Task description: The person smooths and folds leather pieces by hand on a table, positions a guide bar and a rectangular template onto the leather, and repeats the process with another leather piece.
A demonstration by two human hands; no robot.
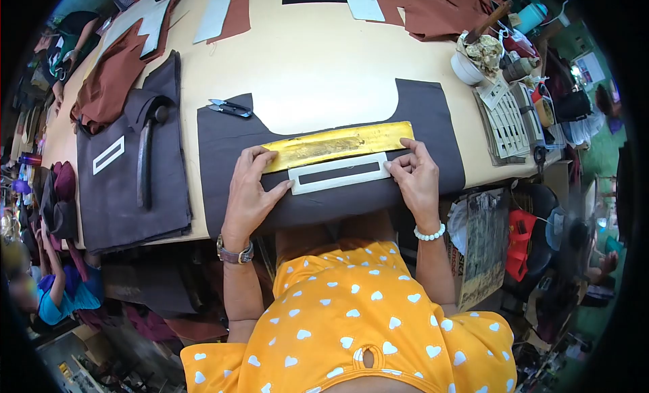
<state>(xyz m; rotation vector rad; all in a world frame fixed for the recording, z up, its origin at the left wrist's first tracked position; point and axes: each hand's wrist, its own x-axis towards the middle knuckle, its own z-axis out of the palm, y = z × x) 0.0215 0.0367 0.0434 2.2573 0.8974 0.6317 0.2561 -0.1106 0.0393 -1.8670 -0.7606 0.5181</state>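
A yellow strip [338,144] with a dark, worn middle lies across a dark fabric piece [433,123] on the table. Just below it, a white rectangular frame [318,184] with a long slot rests on the same fabric. My left hand [249,190] has its fingers on the strip's left end and its thumb at the frame's left end. At the other side, my right hand [416,180] pinches the frame's right end with the thumb, while its fingertips touch the strip. The fabric's lower edge hangs over the table's front.
Thread snips [230,108] lie on the fabric's upper left. Further left, a hammer [144,156] and a small white frame [109,155] rest on stacked dark fabric. A white bowl [466,68] and slotted templates [500,123] stand right. Brown fabric pieces [115,75] lie around; people work at left.
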